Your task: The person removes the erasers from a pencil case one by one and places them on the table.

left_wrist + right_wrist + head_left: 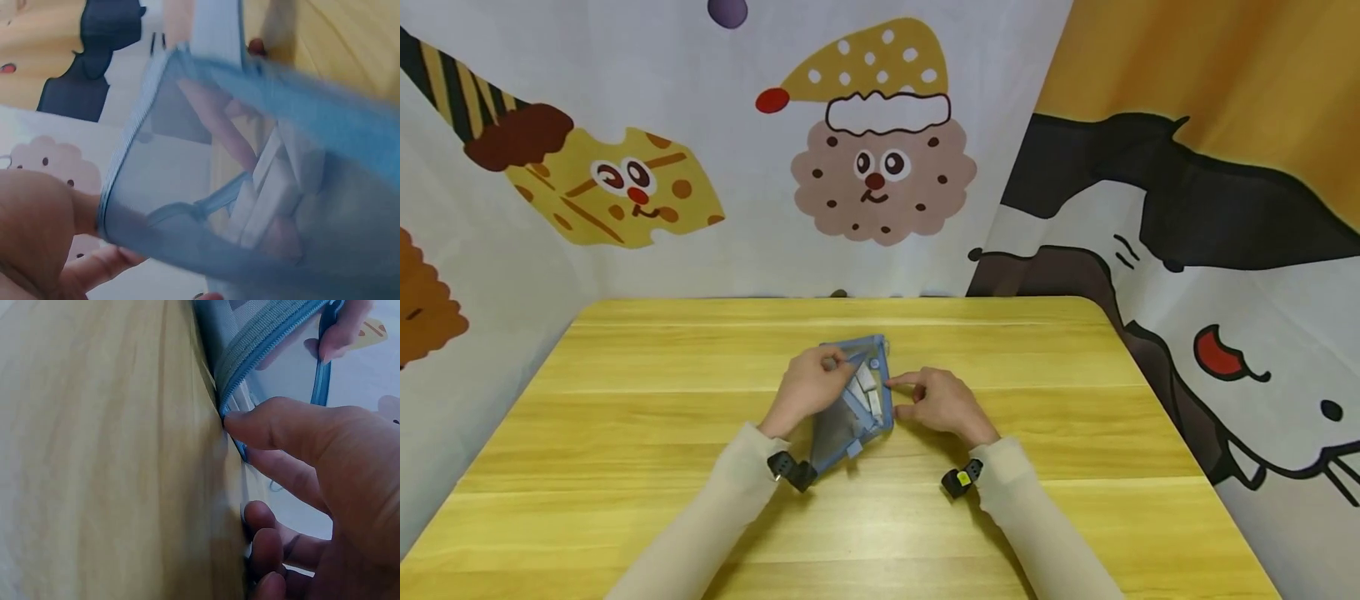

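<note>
A blue mesh zipper pouch [835,437] lies on the table, its zipped side parted. Several small white blocks [867,379] are inside, and they show through the mesh in the left wrist view as pale oblong pieces [272,200]. The left hand [811,382] pinches the pouch's upper layer and lifts it into a raised flap. At the pouch's right edge is the right hand [943,402]. In the right wrist view its thumb and forefinger hold the edge by the zipper [275,347], while the other fingers curl below, near the tabletop.
The wooden table [1037,533] reaches to a cartoon-printed curtain [700,267] hanging behind it and along both sides. A dark wrist camera [792,471] is strapped at the left cuff, another wrist camera [961,479] at the right cuff.
</note>
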{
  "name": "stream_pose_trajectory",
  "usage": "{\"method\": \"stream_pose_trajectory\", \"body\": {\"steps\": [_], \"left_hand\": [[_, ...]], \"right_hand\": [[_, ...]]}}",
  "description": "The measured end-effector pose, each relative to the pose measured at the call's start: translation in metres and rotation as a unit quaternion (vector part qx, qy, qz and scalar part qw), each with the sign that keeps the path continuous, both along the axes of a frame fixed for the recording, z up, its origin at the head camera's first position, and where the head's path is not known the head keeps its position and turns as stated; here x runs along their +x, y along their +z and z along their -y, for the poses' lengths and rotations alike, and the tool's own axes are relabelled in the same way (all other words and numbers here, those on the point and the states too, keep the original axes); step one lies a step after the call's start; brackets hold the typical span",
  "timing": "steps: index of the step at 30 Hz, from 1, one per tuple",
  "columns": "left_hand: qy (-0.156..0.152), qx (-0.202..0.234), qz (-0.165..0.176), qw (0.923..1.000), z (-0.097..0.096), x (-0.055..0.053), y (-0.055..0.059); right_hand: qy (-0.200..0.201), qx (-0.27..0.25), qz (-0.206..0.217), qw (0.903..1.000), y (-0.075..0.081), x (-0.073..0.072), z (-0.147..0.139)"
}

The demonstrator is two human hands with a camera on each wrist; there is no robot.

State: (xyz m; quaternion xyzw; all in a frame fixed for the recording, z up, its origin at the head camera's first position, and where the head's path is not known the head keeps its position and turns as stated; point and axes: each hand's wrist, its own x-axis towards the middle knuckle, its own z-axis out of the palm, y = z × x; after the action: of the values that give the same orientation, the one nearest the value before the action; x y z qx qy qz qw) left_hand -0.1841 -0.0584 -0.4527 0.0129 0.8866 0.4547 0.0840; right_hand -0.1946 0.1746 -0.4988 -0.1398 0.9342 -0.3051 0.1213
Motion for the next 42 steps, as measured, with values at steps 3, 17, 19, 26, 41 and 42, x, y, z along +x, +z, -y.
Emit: {"method": "stream_pose_trajectory", "body": {"steps": [3,17,19,26,41,42], "left_hand": [[0.018,0.043,0.008,0.9989,0.006,0.003,0.000],[0.075,0.097,-0.057,0.9909,0.015,0.010,-0.003],[0.078,0.103,-0.056,0.9900,0.016,0.011,-0.002],[0.045,0.110,-0.013,0.9928,0.030,0.014,0.001],[0.012,0.209,0.132,0.9690,0.049,0.013,-0.005],[0.019,0.214,0.128,0.9681,0.049,0.013,-0.005]], "right_hand": [[-0.005,-0.002,0.001,1.0000,0.000,-0.001,0.002],[-0.030,-0.019,0.015,0.9993,0.003,0.003,0.000],[-0.031,-0.018,0.014,0.9993,0.003,0.003,0.000],[-0.033,-0.020,0.022,0.9990,0.003,0.003,-0.001],[-0.028,-0.017,0.026,0.9991,0.002,0.003,0.003],[-0.026,-0.016,0.026,0.9992,0.002,0.003,0.004]]}}
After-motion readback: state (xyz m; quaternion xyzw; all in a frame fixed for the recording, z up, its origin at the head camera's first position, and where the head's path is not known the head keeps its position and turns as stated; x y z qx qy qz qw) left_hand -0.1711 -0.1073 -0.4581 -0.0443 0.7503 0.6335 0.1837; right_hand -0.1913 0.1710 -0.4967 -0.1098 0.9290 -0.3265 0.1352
